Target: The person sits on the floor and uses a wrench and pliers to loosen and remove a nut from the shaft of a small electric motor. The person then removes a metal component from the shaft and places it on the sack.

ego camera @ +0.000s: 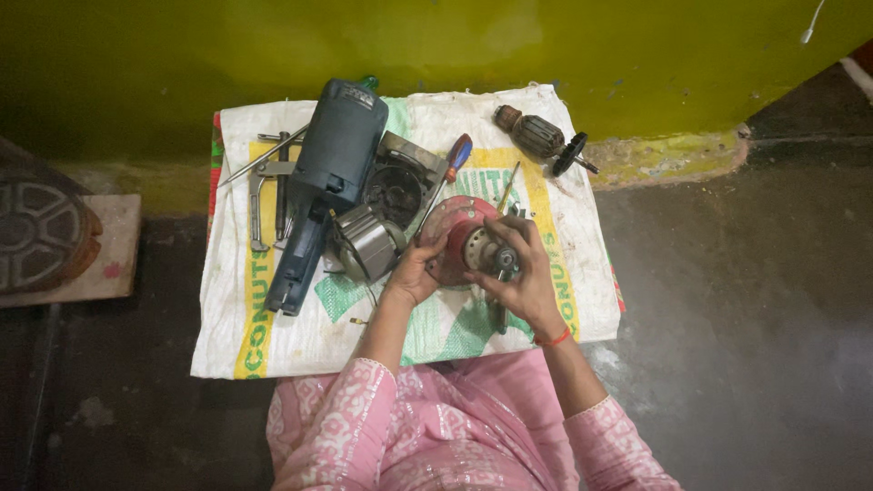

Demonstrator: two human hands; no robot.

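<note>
My left hand (414, 271) grips the left rim of a round red metal housing part (452, 235) held over the white sack mat (300, 336). The fingers of my right hand (520, 273) close on a small metal piece (505, 261) at the hub of that red part. A dark blue power-tool body (327, 177) lies to the left, with a grey motor stator (366, 241) beside it. At the mat's far right corner rests a copper-wound armature with a black fan (544, 138).
A red-and-blue-handled screwdriver (447, 173) lies behind the red part. Metal pullers and rods (268, 182) sit at the mat's left. A yellow-green wall (409, 45) runs behind. A round metal casting on a board (41, 232) stands at far left. Dark floor (746, 300) surrounds the mat.
</note>
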